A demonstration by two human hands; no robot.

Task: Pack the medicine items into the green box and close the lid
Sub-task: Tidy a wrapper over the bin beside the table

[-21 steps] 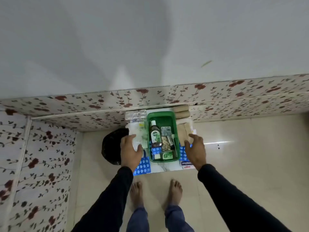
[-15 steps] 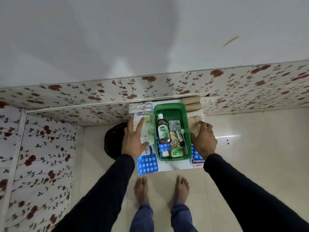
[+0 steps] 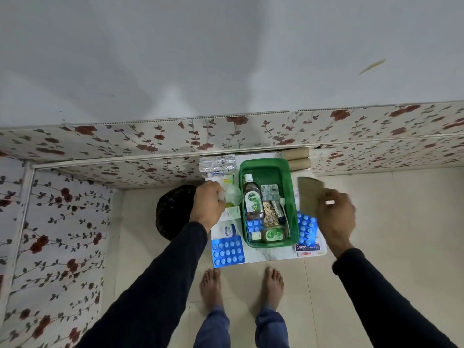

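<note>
Flowery walls, tiled floor, small white table [image 3: 266, 254] | green box [image 3: 268, 169] mid-table, lid off, part full: bottle [image 3: 251, 199], pills | right hand [image 3: 335, 214] at 3 o'clock pinches a tan pack [image 3: 309, 194] | left hand [image 3: 208, 204] at 9 o'clock grips a clear bag [image 3: 232, 194] | step: packing | next: I think both go in the box's bare 12 o'clock end.

The far half of the green box [image 3: 266, 169] is left free. Its near half is filled by bottles and blister packs; both flanks are crowded by packets.
</note>
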